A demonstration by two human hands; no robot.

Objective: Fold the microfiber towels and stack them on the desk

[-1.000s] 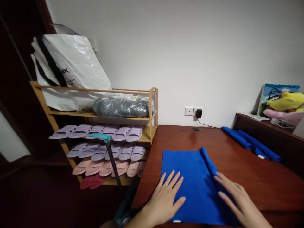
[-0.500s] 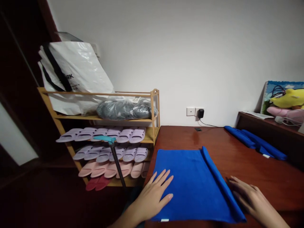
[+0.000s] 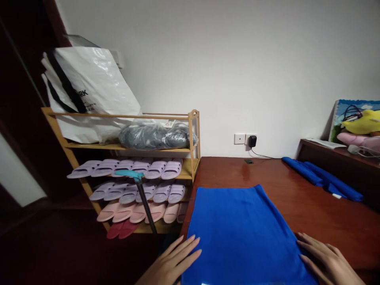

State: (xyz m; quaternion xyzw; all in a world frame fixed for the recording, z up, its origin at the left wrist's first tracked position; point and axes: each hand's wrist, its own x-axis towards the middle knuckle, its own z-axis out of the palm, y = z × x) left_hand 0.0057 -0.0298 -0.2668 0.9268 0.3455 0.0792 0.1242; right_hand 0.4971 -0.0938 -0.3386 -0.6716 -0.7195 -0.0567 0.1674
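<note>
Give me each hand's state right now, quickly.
Left hand: open, flat, fingers at the left edge of the blue towel, holding nothing.
Right hand: open, flat at the towel's right edge, holding nothing.

Matt blue cloth towel point(image 3: 240, 233) on glossy wooden table point(image 3: 323, 217)

One flat blue towel point(image 3: 240, 233) is seen, with two rolled towels point(image 3: 320, 178). Two hands point(image 3: 175, 261) are counted. One white bag point(image 3: 89, 87) is shelved.

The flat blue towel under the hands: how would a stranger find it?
Start at the glossy red-brown wooden table. At its near left end lies a flat blue towel, with the left hand and right hand at its edges. Unlike the rolled blue towels farther right, it is spread open.
</note>
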